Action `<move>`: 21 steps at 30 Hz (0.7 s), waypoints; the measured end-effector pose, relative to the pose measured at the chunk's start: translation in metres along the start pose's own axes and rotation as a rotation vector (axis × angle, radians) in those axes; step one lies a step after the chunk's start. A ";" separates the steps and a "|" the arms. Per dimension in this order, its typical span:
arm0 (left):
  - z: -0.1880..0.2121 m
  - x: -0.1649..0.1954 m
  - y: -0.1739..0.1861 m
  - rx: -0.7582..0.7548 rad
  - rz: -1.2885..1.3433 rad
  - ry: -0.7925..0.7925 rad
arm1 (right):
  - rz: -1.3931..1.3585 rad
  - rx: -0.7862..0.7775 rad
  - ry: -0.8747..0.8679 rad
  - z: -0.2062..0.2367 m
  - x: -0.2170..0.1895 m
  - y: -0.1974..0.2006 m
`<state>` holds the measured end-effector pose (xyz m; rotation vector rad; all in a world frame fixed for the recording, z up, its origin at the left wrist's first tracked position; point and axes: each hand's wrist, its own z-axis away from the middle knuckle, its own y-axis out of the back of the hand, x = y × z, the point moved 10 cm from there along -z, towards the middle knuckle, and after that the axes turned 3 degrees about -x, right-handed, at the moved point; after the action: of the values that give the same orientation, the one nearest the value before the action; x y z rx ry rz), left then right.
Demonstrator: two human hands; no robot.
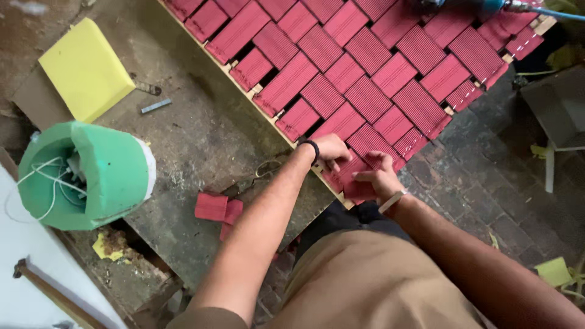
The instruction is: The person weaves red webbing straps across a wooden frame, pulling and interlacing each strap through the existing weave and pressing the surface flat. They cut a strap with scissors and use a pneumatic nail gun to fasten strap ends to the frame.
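A wooden frame [263,111] woven with wide dark-red webbing straps [365,67] lies tilted across a worn workbench [195,140]. Both hands work at its near corner. My left hand [332,150], with a black band at the wrist, presses on a strap end at the frame's edge. My right hand [376,178], a pale band on its wrist, pinches the loose end of a red strap [348,183] just beside it. The fingers of both hands partly hide the strap ends.
Cut red strap scraps [217,209] lie on the bench near my left forearm. A rolled green foam piece [91,176] and a yellow foam block [85,70] sit at the left. A blue tool with a hose [487,6] rests at the frame's far side. Brick floor [487,183] lies to the right.
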<state>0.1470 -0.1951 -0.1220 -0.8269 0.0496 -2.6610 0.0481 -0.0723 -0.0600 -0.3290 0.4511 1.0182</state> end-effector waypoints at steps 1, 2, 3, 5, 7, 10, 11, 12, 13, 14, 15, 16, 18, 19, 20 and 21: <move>0.001 0.000 0.000 0.002 -0.022 0.003 | -0.051 -0.005 0.043 -0.003 -0.003 -0.002; 0.002 -0.001 0.001 0.003 -0.043 0.011 | -0.104 -0.010 0.083 -0.007 -0.006 -0.003; 0.002 0.001 0.000 -0.006 -0.060 -0.010 | -0.158 -0.012 0.120 -0.011 -0.007 -0.002; 0.002 0.002 -0.001 -0.020 -0.080 -0.055 | -0.156 0.005 0.065 -0.022 0.002 0.004; -0.001 -0.004 0.000 -0.024 0.010 -0.056 | -0.205 -0.004 0.076 -0.032 0.009 0.008; -0.005 -0.012 0.002 -0.034 0.025 -0.056 | -0.301 -0.051 0.159 -0.039 0.012 0.011; -0.006 -0.014 0.002 -0.039 0.012 -0.057 | -0.306 -0.062 0.164 -0.038 0.014 0.012; -0.006 -0.012 0.000 -0.054 -0.004 -0.085 | -0.312 -0.075 0.168 -0.037 0.015 0.011; -0.006 -0.009 -0.001 -0.068 -0.023 -0.113 | -0.352 -0.109 0.172 -0.034 0.015 0.008; -0.004 -0.005 -0.003 -0.082 -0.044 -0.146 | -0.391 -0.140 0.181 -0.031 0.012 0.004; -0.004 -0.004 -0.004 -0.072 -0.080 -0.136 | -0.427 -0.168 0.192 -0.026 0.007 0.001; -0.003 -0.003 -0.005 -0.064 -0.112 -0.125 | -0.414 -0.177 0.190 -0.023 0.002 -0.001; -0.001 -0.003 -0.005 -0.025 -0.143 -0.075 | -0.392 -0.209 0.170 -0.017 -0.008 -0.009; 0.000 -0.003 -0.004 0.007 -0.148 -0.045 | -0.242 -0.151 0.122 -0.016 -0.008 -0.006; 0.000 -0.004 -0.002 0.040 -0.148 -0.015 | -0.089 -0.095 0.072 -0.015 -0.008 -0.001; 0.000 -0.003 -0.004 0.035 -0.122 -0.015 | 0.065 -0.038 0.022 -0.013 -0.006 0.006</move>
<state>0.1484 -0.1903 -0.1232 -0.8639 -0.0529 -2.7603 0.0379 -0.0801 -0.0687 -0.3618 0.4653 1.0879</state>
